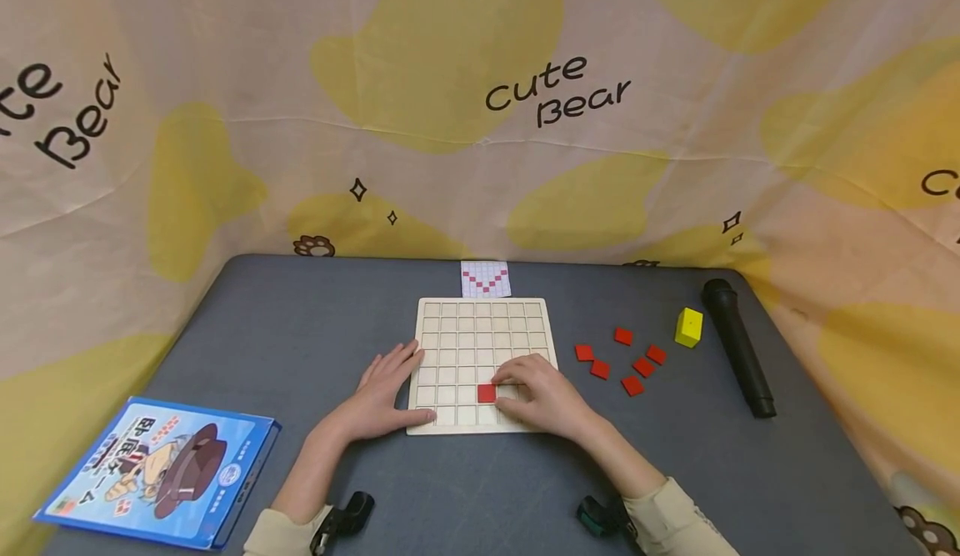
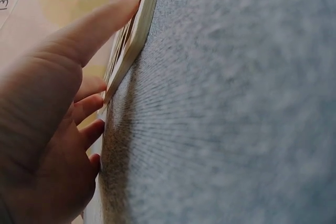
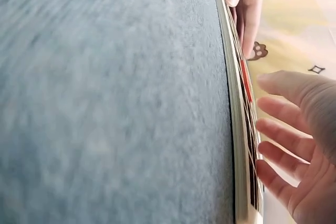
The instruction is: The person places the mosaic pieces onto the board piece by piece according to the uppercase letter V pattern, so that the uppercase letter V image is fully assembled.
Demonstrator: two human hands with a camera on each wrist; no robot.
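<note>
Your right hand (image 1: 543, 398) was over the near half of the pale grid board (image 1: 448, 357), and its grip was moderately wide: the thumb and fingers stood apart, and I could not see it hold anything. The red tile (image 1: 487, 393) lay on the board between your two hands, in the second row of cells from the side facing the near edge of the desk (image 1: 465, 489). Your right fingertips were just beside this tile; whether they touched it, I could not tell. In my judgement this was the first danger: a small sideways push could tip the tile over the thin border of its cell, especially if it was not fully seated, which I could not make out. Your left hand (image 1: 378, 406) rested at the board's left side, its grip wide, with the thumb near the front corner. If this light hold slipped, the board might turn; if the board was pushed away from you, it might press the patterned card (image 1: 486, 279) behind it over the desk's far edge. Toward the desk's right edge, a careless sweep might scatter the loose red tiles (image 1: 632, 386), and a knock could make the black microphone (image 1: 738, 348) roll.
</note>
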